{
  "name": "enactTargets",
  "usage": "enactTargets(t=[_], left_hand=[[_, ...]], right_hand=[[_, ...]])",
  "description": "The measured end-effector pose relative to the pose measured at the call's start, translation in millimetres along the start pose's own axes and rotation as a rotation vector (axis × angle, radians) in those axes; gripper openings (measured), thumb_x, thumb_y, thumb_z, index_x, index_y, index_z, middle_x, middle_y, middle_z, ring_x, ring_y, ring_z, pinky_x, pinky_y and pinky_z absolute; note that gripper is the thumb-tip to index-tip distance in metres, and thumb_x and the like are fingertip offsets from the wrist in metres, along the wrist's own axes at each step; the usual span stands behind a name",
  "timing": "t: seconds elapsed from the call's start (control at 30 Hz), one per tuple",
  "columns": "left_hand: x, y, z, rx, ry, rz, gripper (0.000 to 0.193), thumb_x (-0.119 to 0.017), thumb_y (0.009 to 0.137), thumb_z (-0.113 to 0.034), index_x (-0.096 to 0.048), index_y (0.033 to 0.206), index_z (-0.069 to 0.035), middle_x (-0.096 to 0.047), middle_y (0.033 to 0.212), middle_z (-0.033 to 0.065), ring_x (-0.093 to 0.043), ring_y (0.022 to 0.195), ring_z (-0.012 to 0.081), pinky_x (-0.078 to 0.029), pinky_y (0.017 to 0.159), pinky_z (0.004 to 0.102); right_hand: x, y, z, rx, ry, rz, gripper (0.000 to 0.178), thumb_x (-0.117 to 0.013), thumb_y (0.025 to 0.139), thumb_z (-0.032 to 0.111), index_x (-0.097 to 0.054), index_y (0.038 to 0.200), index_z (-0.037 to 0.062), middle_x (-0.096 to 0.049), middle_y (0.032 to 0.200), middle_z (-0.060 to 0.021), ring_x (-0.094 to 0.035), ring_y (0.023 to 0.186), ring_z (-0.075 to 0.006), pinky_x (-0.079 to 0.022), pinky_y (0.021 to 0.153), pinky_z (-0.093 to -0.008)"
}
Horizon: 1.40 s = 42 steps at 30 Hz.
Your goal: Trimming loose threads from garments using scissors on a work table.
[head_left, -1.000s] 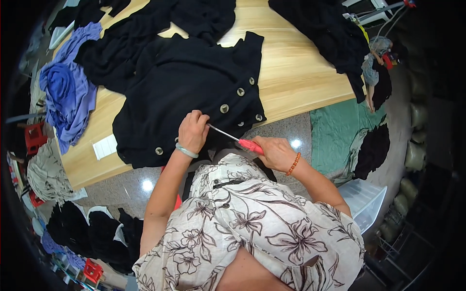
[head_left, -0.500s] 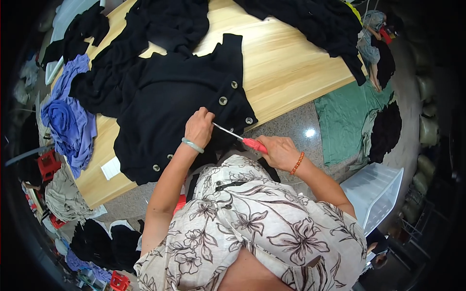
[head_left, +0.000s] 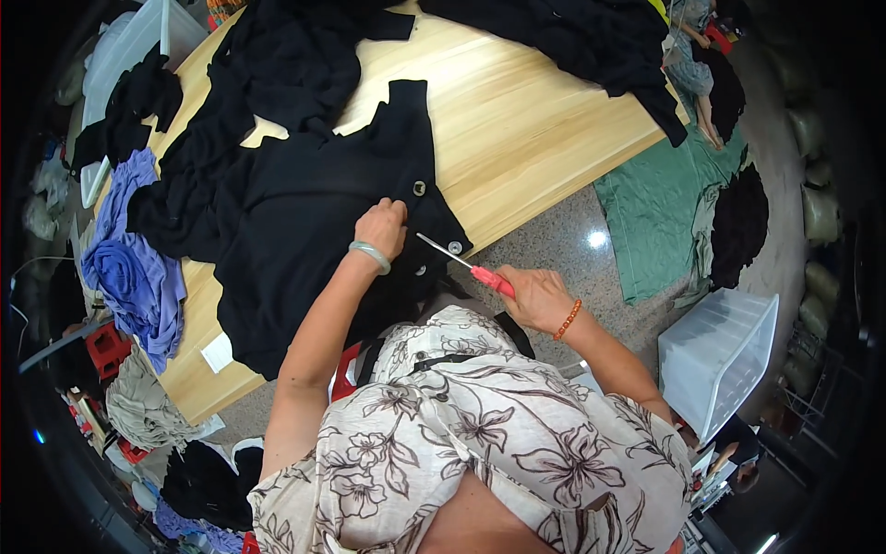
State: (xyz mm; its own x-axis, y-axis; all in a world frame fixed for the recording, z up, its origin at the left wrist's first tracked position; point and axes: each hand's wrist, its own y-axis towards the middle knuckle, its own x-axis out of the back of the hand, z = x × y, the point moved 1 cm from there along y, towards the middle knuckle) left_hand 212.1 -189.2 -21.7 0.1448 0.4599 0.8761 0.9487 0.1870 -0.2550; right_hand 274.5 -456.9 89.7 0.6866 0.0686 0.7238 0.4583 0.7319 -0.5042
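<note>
A black buttoned garment lies spread over the near end of the wooden table, its front edge toward my right. Large round buttons run along that edge, one of them a pale-rimmed button just beyond my left hand. My left hand is closed, its fingers pinching the cloth. My right hand grips a screwdriver-like tool by its red handle. The thin metal shaft points up and left across the garment's edge, its tip a little apart from my left fingers. Folds hide my left fingertips.
More black garments lie farther back on the light wooden table. Purple cloth hangs at its left edge. Right of the table are green cloth and a translucent plastic bin. Another person's leg shows at upper right.
The garment sits slightly farther left in the picture. The tool's tip has come away from beside my left fingers, and my right hand has shifted slightly right and down.
</note>
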Motion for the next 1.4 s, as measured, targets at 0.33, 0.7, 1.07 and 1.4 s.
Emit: enactTargets(t=[0.33,0.7,1.07,1.4], left_hand=[[-19.5,67.3,-15.7,0.006,0.092,0.014,0.028,-0.071,0.076,-0.018,-0.062,0.100,-0.008,-0.057,0.106,0.0158,-0.059,0.096,0.0349,-0.052,0.079,0.0438],[18.5,28.2,32.1,-0.036,-0.738,-0.308,0.012,-0.063,0.082,-0.004,-0.068,0.092,-0.003,-0.064,0.088,0.0109,-0.065,0.080,0.0242,-0.052,0.071,0.0327],[163.3,-96.7,363.8,0.489,0.104,-1.140,0.033,-0.072,0.072,-0.014,-0.060,0.103,-0.011,-0.058,0.107,0.0129,-0.054,0.102,0.0337,-0.043,0.088,0.0440],[214.8,-93.7,551.4,1.020,0.306,-0.704,0.073,-0.077,0.074,-0.027,-0.044,0.139,-0.018,-0.053,0.135,0.0107,-0.037,0.134,0.0346,-0.027,0.105,0.0580]], right_hand=[[-4.3,5.2,-15.7,-0.040,0.080,-0.138,0.026,-0.061,0.085,0.021,-0.056,0.108,0.0096,-0.064,0.088,-0.0203,-0.062,0.087,-0.0402,-0.048,0.075,-0.0509],[16.2,43.7,-4.9,-0.036,0.011,-0.055,0.018,-0.059,0.088,0.021,-0.058,0.099,0.0077,-0.063,0.080,-0.0235,-0.061,0.078,-0.0461,-0.048,0.070,-0.0530],[25.5,118.2,103.2,0.237,0.002,-0.227,0.030,-0.059,0.087,0.006,-0.058,0.117,0.0046,-0.064,0.107,-0.0181,-0.062,0.099,-0.0378,-0.050,0.085,-0.0421],[12.0,161.5,194.7,0.030,-0.042,-0.347,0.022,-0.066,0.085,0.013,-0.064,0.105,0.0025,-0.066,0.087,-0.0198,-0.065,0.083,-0.0387,-0.052,0.073,-0.0427]])
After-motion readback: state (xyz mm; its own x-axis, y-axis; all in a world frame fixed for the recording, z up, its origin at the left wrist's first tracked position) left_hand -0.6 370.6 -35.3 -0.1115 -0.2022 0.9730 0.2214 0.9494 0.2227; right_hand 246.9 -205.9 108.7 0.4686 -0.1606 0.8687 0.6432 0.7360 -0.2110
